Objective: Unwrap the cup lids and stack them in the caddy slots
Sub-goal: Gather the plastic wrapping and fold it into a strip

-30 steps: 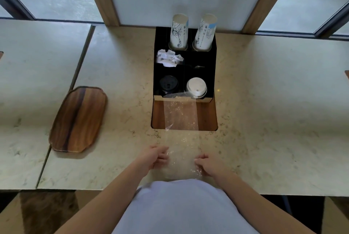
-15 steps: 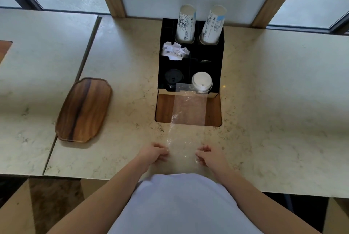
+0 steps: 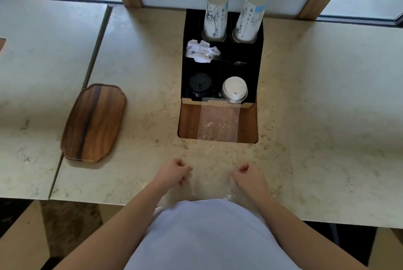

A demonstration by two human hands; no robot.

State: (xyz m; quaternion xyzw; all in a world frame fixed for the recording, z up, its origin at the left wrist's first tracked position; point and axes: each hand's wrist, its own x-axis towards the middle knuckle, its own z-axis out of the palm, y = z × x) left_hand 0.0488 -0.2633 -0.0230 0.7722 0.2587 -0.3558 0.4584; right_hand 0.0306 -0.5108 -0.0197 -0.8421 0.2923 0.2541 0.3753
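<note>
With my left hand and right hand each closed on a near edge of the empty plastic wrap, I hold it taut on the counter; the white lids and black lids already sit in the caddy beyond.

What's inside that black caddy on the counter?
The black caddy holds two paper cup stacks, crumpled paper, black lids and white lids. How deep each stack goes is hidden.

Near end of clear plastic wrap lost against pale counter, fingertips of both hands curled under, cup print illegible
</note>
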